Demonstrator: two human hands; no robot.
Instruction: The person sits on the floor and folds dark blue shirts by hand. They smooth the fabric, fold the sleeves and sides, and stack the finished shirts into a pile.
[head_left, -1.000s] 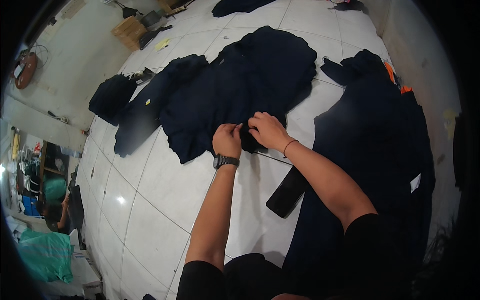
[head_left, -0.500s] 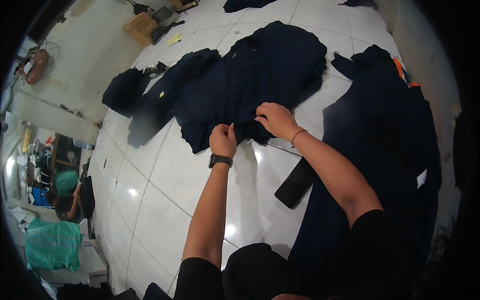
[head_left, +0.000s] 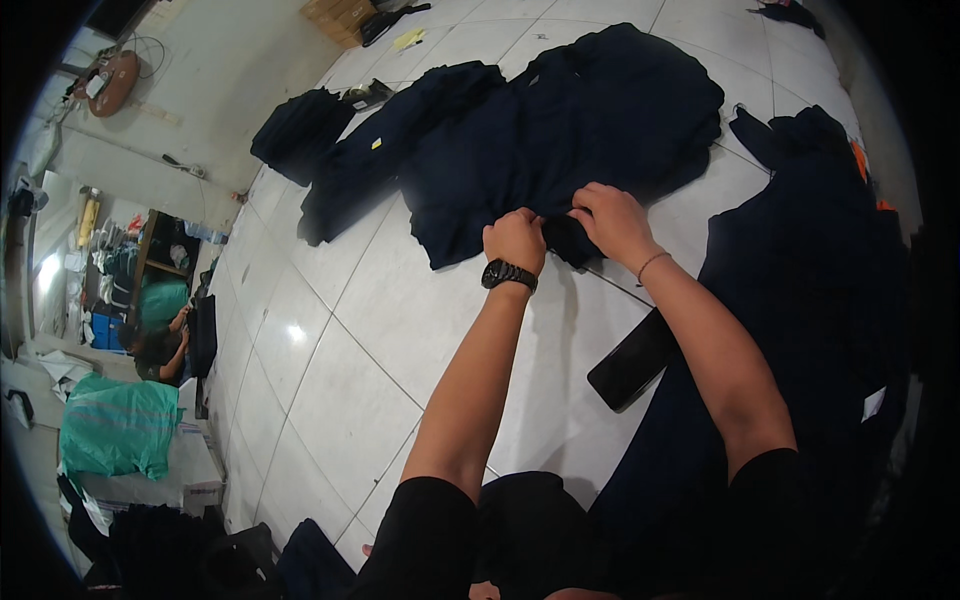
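A dark navy garment (head_left: pixel 600 120) lies spread and rumpled on the white tiled floor ahead of me. Its near edge is between my hands, where a small dark flap of cloth shows. My left hand (head_left: pixel 515 243), with a black watch at the wrist, is closed on that edge, knuckles up. A short way to its right my right hand (head_left: pixel 614 224), wearing a thin bracelet, pinches the same cloth between thumb and fingers. The fingertips of both hands are partly hidden. A black phone (head_left: pixel 632 362) rests on the tiles below my right forearm.
Another large navy garment (head_left: pixel 800 300) covers the floor on the right. Folded navy cloth (head_left: pixel 303 130) and a dark piece (head_left: pixel 360 160) lie at the far left. A green bag (head_left: pixel 120 425) sits on a white box. Past a doorway (head_left: pixel 150 250), another person is seated.
My head view has turned, so the scene sits further right and lower at the left. My left hand has rolled over, knuckles up, and a cloth flap now shows between both hands.
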